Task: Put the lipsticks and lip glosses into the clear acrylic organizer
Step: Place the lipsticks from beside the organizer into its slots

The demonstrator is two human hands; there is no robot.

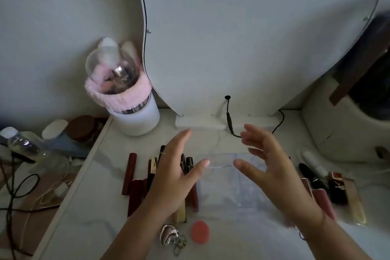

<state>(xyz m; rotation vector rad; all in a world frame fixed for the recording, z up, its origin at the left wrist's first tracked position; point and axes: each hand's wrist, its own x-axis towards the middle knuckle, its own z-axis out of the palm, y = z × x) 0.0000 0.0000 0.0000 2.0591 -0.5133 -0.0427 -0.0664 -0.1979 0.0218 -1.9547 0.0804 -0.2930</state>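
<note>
The clear acrylic organizer (228, 186) sits flat at the middle of the white table (101, 175), in front of the mirror (242, 38). Its compartments are hard to make out through the glare, and no tube shows inside it.

Both hands hang over it, holding nothing. The left hand (175, 177) has its fingers straight and spread, pointing toward 12 o'clock, with the thumb reaching toward 3 o'clock over the organizer's left edge. The right hand (272, 171) is loosely spread, its fingers slightly curved and its thumb pointing toward 9 o'clock. Whether either hand touches the acrylic cannot be told.

The next move turns on this: the left cluster of lipsticks (135, 192) lies directly beneath the left palm and at its 9 o'clock. Its long axes run roughly from 12 to 6 o'clock, so that hand is probably the nearer picker. The dark red tube (129, 173) lies outermost.

The right cluster lies at 3 o'clock of the right hand and slants from 11 to 5 o'clock. It includes a black lipstick (312, 177), a pink lip gloss (322, 200) and a black-and-gold lipstick (337, 190).

At 6 o'clock of the organizer lie a pink sponge (200, 232) and a silver heart keyring (168, 235).
</note>
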